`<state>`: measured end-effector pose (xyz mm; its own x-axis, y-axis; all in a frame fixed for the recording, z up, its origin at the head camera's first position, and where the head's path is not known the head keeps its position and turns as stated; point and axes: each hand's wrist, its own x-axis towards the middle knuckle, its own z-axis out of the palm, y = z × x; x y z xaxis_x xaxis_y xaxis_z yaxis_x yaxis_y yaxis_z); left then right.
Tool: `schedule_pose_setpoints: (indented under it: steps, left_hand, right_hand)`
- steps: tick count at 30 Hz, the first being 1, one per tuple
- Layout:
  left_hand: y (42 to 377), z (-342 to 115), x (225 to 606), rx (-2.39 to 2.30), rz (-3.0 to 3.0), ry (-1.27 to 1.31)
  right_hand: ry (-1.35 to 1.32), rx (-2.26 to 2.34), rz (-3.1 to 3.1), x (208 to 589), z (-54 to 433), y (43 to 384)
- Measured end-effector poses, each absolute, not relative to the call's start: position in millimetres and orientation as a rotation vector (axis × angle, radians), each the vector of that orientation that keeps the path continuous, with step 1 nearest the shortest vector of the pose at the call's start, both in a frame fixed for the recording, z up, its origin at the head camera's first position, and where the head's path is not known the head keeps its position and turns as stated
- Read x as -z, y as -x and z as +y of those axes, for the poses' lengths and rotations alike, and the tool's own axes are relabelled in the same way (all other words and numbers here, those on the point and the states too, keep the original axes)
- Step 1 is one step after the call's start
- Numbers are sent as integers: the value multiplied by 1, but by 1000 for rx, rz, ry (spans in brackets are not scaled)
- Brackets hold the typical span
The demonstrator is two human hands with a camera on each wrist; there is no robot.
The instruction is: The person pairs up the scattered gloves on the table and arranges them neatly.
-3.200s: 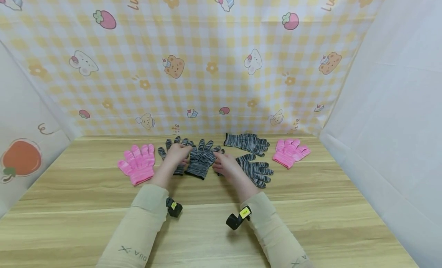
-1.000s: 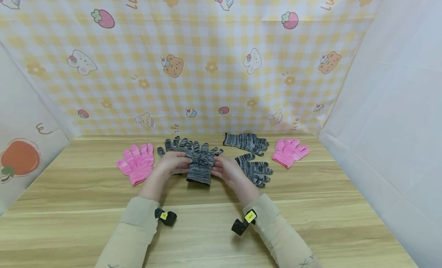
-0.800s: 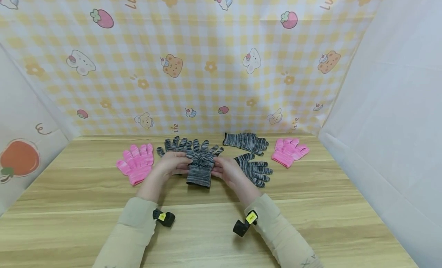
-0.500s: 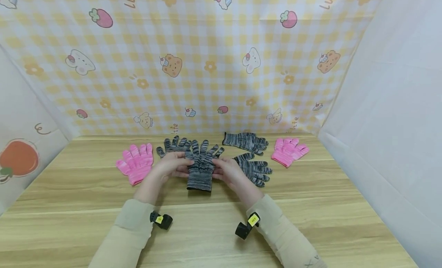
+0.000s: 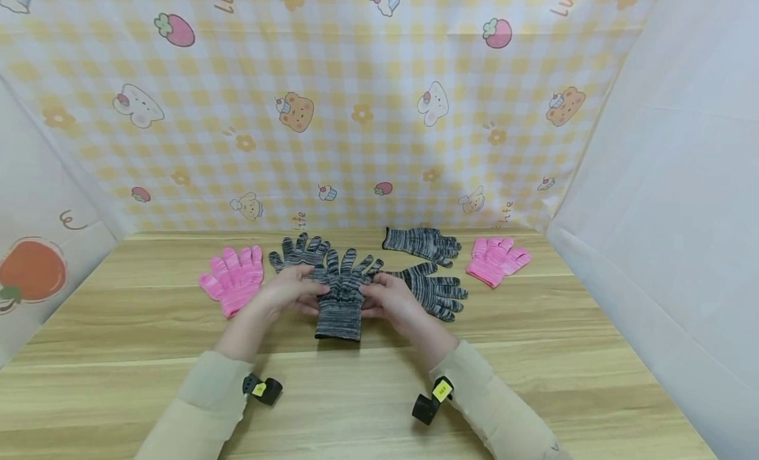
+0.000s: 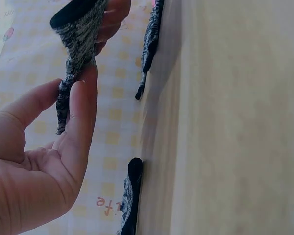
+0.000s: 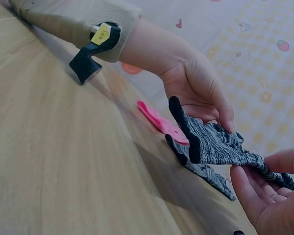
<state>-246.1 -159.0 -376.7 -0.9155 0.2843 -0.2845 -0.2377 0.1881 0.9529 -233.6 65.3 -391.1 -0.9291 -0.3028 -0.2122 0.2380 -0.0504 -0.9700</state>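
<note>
A grey-and-black knitted glove point(image 5: 339, 315) hangs above the table between both hands, its fingers pointing to the back wall and its cuff towards me. My left hand point(image 5: 289, 290) pinches its left edge with thumb on top and fingers underneath. On the opposite edge, my right hand point(image 5: 391, 298) pinches it the same way. The left wrist view shows the held glove point(image 6: 81, 41) edge-on, off the table. In the right wrist view, its dark-rimmed cuff point(image 7: 193, 142) gapes a little. Behind my left hand lies another grey glove point(image 5: 299, 250), partly hidden.
Two more grey gloves lie right of centre, one glove point(image 5: 421, 244) near the back wall and one glove point(image 5: 439, 292) partly behind my right hand. A pink glove point(image 5: 237, 279) lies at left, another pink glove point(image 5: 498, 259) at right. A checked cloth point(image 5: 356, 150) hangs behind the table point(image 5: 534, 368).
Both hands have lifted the grey glove from among the others and drawn it towards me. Its cuff now sits nearer the front. The other gloves have stayed in place.
</note>
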Motion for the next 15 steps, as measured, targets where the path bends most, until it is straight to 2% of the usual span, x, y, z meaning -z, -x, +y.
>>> schedule_pose_setpoints:
  steps: [15]
  left_hand:
    - [227,-165,372,-1611,2157,-102]
  right_hand:
    - [121,2017,1862,390,65,216]
